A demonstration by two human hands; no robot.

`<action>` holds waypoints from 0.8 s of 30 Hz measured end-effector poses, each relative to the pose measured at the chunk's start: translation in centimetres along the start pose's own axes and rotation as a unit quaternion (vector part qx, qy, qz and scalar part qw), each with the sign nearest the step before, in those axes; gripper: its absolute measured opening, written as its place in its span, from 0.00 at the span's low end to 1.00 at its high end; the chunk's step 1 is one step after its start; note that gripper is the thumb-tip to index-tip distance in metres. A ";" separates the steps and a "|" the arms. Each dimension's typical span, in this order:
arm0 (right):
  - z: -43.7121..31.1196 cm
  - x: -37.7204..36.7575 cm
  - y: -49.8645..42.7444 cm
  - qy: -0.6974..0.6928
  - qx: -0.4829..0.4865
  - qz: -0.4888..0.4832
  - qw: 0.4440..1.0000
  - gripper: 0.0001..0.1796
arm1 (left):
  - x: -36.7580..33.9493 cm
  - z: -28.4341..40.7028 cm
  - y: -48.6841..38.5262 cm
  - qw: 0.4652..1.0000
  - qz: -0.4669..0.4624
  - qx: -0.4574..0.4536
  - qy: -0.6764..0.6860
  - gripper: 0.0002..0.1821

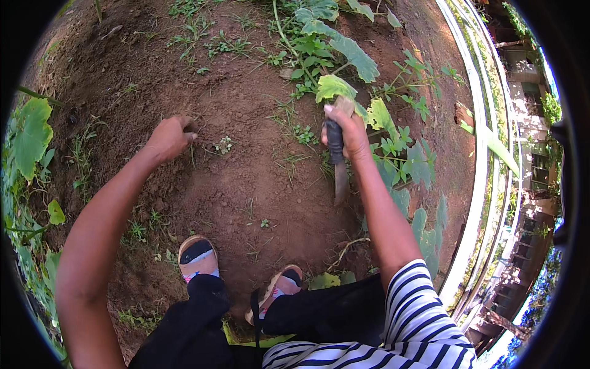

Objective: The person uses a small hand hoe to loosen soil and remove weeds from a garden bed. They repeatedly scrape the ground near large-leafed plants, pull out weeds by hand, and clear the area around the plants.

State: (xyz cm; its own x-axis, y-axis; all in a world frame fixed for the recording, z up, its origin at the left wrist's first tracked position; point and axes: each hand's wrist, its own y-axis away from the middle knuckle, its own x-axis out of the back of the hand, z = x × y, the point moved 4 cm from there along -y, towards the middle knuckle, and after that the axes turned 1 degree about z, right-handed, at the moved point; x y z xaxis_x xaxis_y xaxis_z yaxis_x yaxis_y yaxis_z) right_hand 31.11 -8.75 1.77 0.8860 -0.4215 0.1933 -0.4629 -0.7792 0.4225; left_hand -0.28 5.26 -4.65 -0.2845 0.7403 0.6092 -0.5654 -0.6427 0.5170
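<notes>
My left hand (171, 137) is low over the brown soil (249, 120), its fingers curled together. A thin grass blade (192, 156) shows just below the fingertips; whether they pinch it I cannot tell. Right of them grows a small pale-leaved weed (224, 145). My right hand (349, 133) grips a hand tool (335, 138), its handle bound in black wrapping with a wooden end above the fist. The tool's narrow, dull metal blade (340, 182) points back towards me. A yellowing leaf (335, 87) partly overlaps the area beyond this fist.
Broad-leaved vines (355, 55) run along the right, with more large leaves (31, 138) at the left rim. Small weeds (230, 45) dot the ground. My sandalled feet (199, 258) are below. Pale rails (479, 138) and a building (530, 161) stand far right.
</notes>
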 end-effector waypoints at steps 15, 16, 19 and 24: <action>-2.5 -6.8 -3.3 0.023 0.059 -0.072 0.995 0.20 | -0.4 0.6 0.3 1.000 -0.004 0.013 0.028 0.14; -2.9 -6.8 -3.6 0.027 0.082 -0.081 0.993 0.21 | 0.0 0.4 0.3 1.000 0.014 -0.007 -0.003 0.14; -5.6 -7.2 -3.9 0.068 0.096 -0.099 0.988 0.22 | 0.3 -0.4 0.1 0.999 0.003 0.027 0.021 0.14; -11.0 -8.6 -4.2 0.024 0.188 -0.116 0.975 0.20 | 0.1 0.1 -0.5 1.000 0.004 0.012 0.028 0.14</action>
State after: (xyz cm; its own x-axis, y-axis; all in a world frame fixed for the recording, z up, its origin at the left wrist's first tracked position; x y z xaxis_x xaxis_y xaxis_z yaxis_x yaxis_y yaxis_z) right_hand 25.78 3.28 8.10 0.9641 -0.1981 0.1770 -0.2191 -0.9698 0.1076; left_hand 0.03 5.63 -4.83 -0.3322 0.7444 0.5792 -0.5451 -0.6527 0.5262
